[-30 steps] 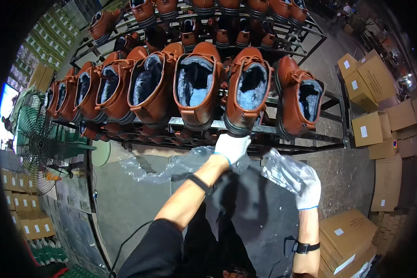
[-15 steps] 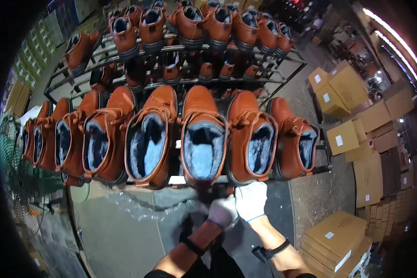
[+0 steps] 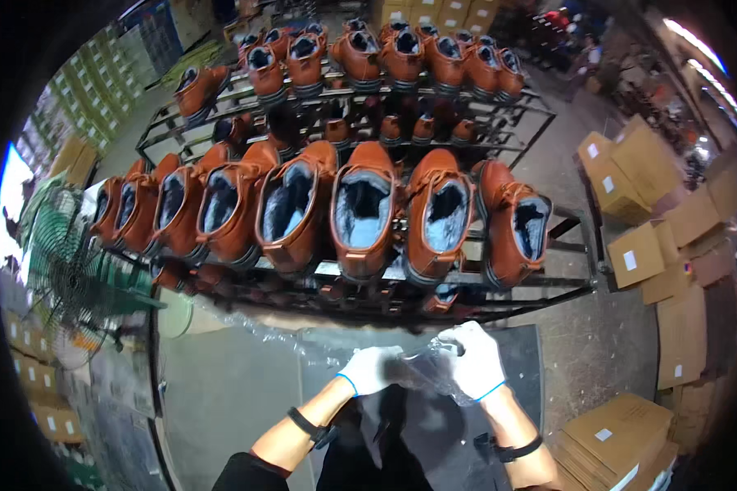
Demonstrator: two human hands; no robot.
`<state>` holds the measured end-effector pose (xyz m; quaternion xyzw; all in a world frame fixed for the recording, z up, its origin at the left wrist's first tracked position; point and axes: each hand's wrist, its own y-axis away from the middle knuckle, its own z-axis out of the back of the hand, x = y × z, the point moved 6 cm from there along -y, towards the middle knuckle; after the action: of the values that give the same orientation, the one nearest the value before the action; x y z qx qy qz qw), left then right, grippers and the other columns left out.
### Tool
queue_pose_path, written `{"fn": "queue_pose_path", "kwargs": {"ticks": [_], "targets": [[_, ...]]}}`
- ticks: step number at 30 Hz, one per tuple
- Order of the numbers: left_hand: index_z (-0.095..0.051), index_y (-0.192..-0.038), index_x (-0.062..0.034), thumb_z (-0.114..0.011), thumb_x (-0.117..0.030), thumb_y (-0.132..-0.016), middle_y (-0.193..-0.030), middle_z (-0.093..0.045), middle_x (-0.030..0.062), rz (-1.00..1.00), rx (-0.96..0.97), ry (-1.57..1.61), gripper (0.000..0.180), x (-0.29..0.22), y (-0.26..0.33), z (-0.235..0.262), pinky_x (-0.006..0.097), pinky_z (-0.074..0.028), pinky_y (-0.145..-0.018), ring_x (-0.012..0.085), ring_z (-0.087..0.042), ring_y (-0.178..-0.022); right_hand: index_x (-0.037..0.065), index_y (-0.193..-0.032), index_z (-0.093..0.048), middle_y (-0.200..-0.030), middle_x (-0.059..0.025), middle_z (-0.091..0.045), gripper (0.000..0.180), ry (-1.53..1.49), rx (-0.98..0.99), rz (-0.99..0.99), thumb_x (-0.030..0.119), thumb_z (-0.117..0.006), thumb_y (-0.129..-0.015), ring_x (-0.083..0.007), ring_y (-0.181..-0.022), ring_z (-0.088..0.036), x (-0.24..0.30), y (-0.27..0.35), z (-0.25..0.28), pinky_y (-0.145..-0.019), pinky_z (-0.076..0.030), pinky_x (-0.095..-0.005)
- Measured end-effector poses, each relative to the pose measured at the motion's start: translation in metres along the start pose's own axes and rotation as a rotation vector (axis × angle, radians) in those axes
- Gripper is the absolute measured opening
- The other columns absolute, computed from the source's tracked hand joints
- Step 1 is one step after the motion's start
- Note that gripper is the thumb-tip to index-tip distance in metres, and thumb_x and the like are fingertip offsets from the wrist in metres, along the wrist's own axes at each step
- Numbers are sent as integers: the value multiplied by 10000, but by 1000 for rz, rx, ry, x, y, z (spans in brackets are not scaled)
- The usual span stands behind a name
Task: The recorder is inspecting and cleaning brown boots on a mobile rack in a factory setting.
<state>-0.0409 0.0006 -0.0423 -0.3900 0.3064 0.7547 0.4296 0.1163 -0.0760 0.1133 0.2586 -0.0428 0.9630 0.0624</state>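
Note:
My left hand (image 3: 372,371), in a white glove, is closed on a clear plastic film (image 3: 434,368). The film is stretched across to my right hand (image 3: 477,362), also white-gloved and pinching it. A crumpled length of the same clear material trails off to the left of my left hand. Both hands are in front of the near rack. On that rack stands a row of reddish-brown lace-up shoes (image 3: 365,211) with grey fluffy lining, heels toward me. My fingertips are partly hidden by the film and blur.
Behind the near metal rack (image 3: 540,304) stands another rack carrying more brown shoes (image 3: 305,65). At the left is a green wire-guard fan (image 3: 70,266). Open cardboard boxes (image 3: 637,254) line the right side, and flat cartons (image 3: 618,434) are stacked at the lower right.
My hands were together close under the shoe row; now they are apart, with plastic film stretched between them. The view has shifted, so the rack's lower tier shows.

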Motion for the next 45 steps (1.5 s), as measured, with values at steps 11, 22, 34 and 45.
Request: {"fn": "queue_pose_path", "kwargs": {"ticks": [11,22,34,45], "targets": [[-730,-1034,-88,-660,-295,-999,-860,-748,179,-160,-584,-389,221,26,-35,105,465,-585,-679,350,-744,-765,-36,-1142,-736,-1033,-76,-746,254,-800,-480,-535,57,-676,-913,-187,-925,-704,-96,55,-34,-844,-572,-327],[-687,-1175,-81,-609,-244,-993,-874,-702,105,-24,-308,-468,256,69,-8,55,428,-578,-604,289,-735,-700,49,-807,-695,-790,-160,-668,198,577,157,-322,225,-678,-896,-373,-803,-649,-36,-124,-191,-816,-459,-530],[-661,-1368,-44,-699,-303,-993,-1231,-735,172,-108,-306,113,457,76,-37,71,445,-613,-842,319,-754,-962,41,-1359,-663,-1347,-217,-643,498,-79,-353,35,54,-729,-865,-405,-1210,-651,64,-62,-113,-1086,-487,-509],[-693,-967,-93,-673,-185,-911,-870,-694,134,-169,-593,-300,110,56,104,152,439,-587,-722,351,-713,-835,12,-1105,-770,-985,-176,-780,236,94,-166,79,134,-689,-920,-317,-882,-764,10,19,-59,-806,-607,-388]]}}
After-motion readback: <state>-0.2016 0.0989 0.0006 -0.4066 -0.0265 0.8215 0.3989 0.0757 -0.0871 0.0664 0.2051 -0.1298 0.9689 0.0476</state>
